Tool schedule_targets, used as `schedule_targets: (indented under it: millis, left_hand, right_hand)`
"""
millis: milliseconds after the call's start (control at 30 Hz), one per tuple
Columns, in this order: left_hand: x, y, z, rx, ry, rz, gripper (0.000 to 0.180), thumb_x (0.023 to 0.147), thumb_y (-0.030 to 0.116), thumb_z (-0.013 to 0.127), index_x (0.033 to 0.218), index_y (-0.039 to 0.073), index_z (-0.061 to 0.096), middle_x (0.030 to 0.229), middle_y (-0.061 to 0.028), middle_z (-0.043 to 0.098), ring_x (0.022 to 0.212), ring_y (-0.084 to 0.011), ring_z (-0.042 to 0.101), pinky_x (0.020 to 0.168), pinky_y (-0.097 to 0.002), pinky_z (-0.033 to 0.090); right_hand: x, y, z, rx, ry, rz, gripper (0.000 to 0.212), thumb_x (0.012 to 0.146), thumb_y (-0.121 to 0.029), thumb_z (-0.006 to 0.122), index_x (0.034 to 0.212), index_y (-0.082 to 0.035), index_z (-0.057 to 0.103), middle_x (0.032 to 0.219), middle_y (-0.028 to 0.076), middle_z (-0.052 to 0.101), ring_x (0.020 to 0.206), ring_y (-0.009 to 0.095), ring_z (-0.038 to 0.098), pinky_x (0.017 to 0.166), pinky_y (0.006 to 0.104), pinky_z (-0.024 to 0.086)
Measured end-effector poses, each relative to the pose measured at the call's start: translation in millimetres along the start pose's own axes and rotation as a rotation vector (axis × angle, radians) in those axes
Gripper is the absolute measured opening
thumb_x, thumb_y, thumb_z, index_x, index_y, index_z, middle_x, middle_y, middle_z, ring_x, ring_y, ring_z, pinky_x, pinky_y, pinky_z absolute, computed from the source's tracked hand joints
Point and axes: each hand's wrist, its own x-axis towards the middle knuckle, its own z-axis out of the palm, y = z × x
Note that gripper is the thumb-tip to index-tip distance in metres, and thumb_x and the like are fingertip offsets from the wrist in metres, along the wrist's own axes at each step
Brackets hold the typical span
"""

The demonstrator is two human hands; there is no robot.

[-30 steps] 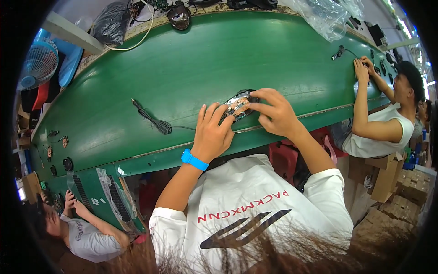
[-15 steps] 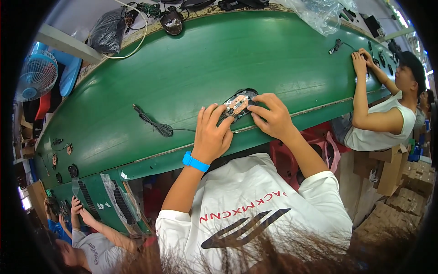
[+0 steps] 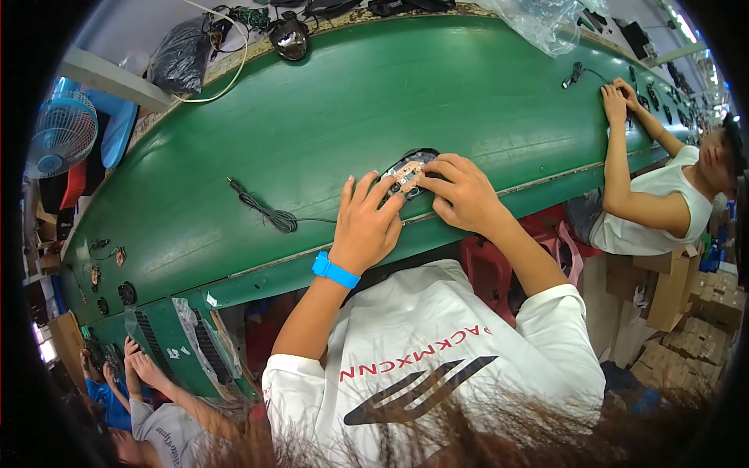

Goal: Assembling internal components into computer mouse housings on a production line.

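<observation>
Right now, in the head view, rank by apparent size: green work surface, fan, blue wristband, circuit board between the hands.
1. Green work surface
2. Fan
3. Blue wristband and circuit board: too alike to rank, the latter being partly covered.

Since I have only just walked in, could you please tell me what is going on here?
The person's left hand and right hand are at an open dark shell holding a tan circuit board. It lies on a green work surface, with a coiled black cable to its left. Farther right, a co-worker also has both hands at that surface.
</observation>
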Motion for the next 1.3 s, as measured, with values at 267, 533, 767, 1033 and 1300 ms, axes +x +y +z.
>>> schedule_targets:
  millis: [267, 533, 767, 1033, 1300]
  left_hand:
    - [11.1, 7.5, 6.5, -0.066, 0.065, -0.045, 0.035, 0.081, 0.009, 0.070, 0.115, 0.007, 0.065, 0.128, -0.0132, 0.059, 0.123, -0.0370, 0.053, 0.107, -0.0580, 0.038]
    - [15.8, 5.8, 11.9, -0.067, 0.099, -0.074, 0.042, 0.079, 0.010, 0.074, 0.120, 0.007, 0.063, 0.120, -0.0105, 0.063, 0.118, -0.0342, 0.055, 0.104, -0.0554, 0.041]
    - [30.3, -16.1, -4.4, -0.011, 0.092, -0.013, 0.039, 0.078, 0.007, 0.076, 0.116, 0.008, 0.066, 0.119, -0.0092, 0.065, 0.115, -0.0341, 0.058, 0.102, -0.0489, 0.044]
    - [44.5, -25.4, -7.4, -0.147, 0.062, 0.012, 0.035, 0.076, 0.006, 0.077, 0.110, 0.006, 0.068, 0.115, -0.0104, 0.067, 0.111, -0.0345, 0.060, 0.099, -0.0452, 0.047]
    - [45.4, -27.8, 3.4, -0.262, 0.081, 0.005, 0.032, 0.074, 0.001, 0.077, 0.104, 0.005, 0.068, 0.109, -0.0116, 0.067, 0.109, -0.0336, 0.062, 0.098, -0.0441, 0.048]
  right_hand:
    - [0.7, 7.5, 0.5, 0.105, 0.069, 0.063, 0.037, 0.072, 0.000, 0.065, 0.107, -0.007, 0.070, 0.109, 0.010, 0.065, 0.106, 0.032, 0.060, 0.092, 0.0435, 0.051]
    - [1.2, 11.5, -2.6, 0.118, 0.126, 0.147, 0.036, 0.073, 0.000, 0.066, 0.108, -0.006, 0.069, 0.104, 0.010, 0.065, 0.102, 0.031, 0.061, 0.088, 0.0418, 0.052]
    - [-4.9, 1.2, 4.5, 0.150, 0.082, 0.180, 0.033, 0.075, -0.003, 0.070, 0.108, -0.006, 0.069, 0.099, 0.009, 0.065, 0.097, 0.030, 0.061, 0.085, 0.0416, 0.052]
    - [3.6, 8.3, 1.1, 0.137, 0.179, 0.173, 0.032, 0.076, -0.005, 0.073, 0.108, -0.008, 0.069, 0.099, 0.008, 0.064, 0.094, 0.029, 0.061, 0.081, 0.0412, 0.053]
    - [40.6, 20.7, -22.9, 0.118, -0.176, 0.142, 0.028, 0.078, -0.007, 0.075, 0.105, -0.011, 0.068, 0.100, 0.006, 0.063, 0.097, 0.027, 0.062, 0.082, 0.0405, 0.053]
